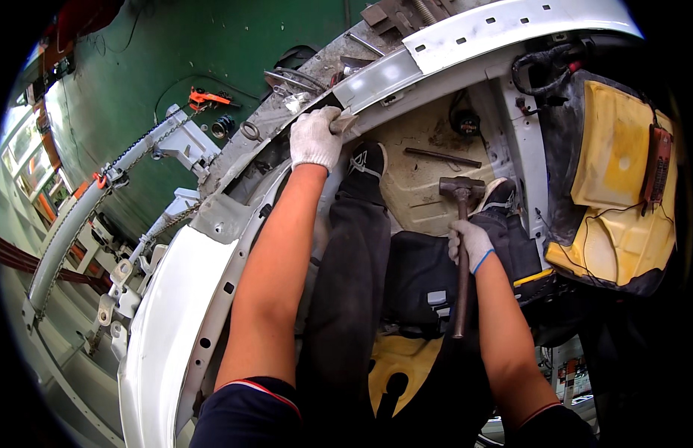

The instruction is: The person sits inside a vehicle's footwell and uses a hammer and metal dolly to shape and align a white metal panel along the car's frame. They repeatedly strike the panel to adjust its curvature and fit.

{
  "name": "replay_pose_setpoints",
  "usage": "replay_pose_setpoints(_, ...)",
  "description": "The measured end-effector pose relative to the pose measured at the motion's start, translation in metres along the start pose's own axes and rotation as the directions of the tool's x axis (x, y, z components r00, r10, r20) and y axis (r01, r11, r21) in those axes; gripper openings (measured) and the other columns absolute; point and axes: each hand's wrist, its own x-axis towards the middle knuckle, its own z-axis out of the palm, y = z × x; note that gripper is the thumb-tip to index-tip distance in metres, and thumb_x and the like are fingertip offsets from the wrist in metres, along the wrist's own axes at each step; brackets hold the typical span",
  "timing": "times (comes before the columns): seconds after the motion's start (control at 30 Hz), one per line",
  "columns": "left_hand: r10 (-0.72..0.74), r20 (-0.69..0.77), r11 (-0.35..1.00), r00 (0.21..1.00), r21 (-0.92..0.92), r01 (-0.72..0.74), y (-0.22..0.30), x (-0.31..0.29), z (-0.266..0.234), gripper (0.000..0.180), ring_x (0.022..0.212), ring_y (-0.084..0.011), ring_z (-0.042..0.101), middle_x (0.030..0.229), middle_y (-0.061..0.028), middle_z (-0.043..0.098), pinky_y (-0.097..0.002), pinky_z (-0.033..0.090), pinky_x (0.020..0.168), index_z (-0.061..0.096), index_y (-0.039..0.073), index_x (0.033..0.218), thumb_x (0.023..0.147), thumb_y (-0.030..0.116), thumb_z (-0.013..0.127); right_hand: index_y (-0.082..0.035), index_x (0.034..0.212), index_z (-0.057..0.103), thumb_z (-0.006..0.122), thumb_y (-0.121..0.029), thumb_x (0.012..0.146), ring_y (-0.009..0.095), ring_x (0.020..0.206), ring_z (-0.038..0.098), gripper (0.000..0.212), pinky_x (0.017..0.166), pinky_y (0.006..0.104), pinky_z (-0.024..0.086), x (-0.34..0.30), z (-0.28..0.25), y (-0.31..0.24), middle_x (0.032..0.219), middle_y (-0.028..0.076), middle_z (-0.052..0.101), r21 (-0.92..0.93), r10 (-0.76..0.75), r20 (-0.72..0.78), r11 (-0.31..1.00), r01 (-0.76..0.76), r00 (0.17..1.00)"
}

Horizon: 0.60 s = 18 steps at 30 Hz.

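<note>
My right hand [470,245], in a white knit glove with a blue cuff, is closed around the handle of a sledgehammer [464,287]. The hammer's heavy dark head points away from me, over the car floor, and the handle end hangs toward my lap. My left hand [315,139], also gloved, is closed at the edge of the car's door sill [384,81]. A small grey metal piece [344,123] sticks out past its thumb side, against the sill; its kind I cannot make out.
A dark metal bar [442,157] and a round black object [464,122] lie on the car's bare floor pan [417,201]. Worn yellow foam [615,149] stands at right. On the left are a chained steel arm [70,224] and an orange tool [206,98] above the green floor.
</note>
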Motion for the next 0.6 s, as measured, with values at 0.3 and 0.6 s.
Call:
replay_pose_setpoints(0.3, -0.104, 0.121, 0.987, 0.987, -0.109, 0.117, 0.003, -0.001, 0.0, 0.026, 0.105, -0.0353, 0.072, 0.109, -0.014, 0.076, -0.0431, 0.057, 0.092, 0.078, 0.016, 0.113, 0.088, 0.018, 0.075, -0.016, 0.079, 0.049, 0.062, -0.022, 0.097, 0.011, 0.04, 0.041, 0.024, 0.039, 0.0311, 0.039, 0.012, 0.003, -0.007, 0.054, -0.005, 0.039, 0.157, -0.045, 0.149, 0.987, 0.021, 0.988)
replay_pose_setpoints(0.6, -0.143, 0.127, 0.983, 0.982, -0.1, 0.156, -0.007, -0.005, 0.001, 0.024, 0.101, -0.0346, 0.073, 0.106, -0.013, 0.077, -0.0421, 0.058, 0.089, 0.08, 0.017, 0.11, 0.09, 0.031, 0.079, -0.007, 0.113, 0.058, 0.053, -0.027, 0.108, 0.004, 0.046, 0.034, 0.022, 0.039, 0.023, 0.027, -0.248, 0.053, -0.087, 0.063, -0.006, 0.04, 0.113, -0.976, -0.024, 0.214, 0.97, 0.218)
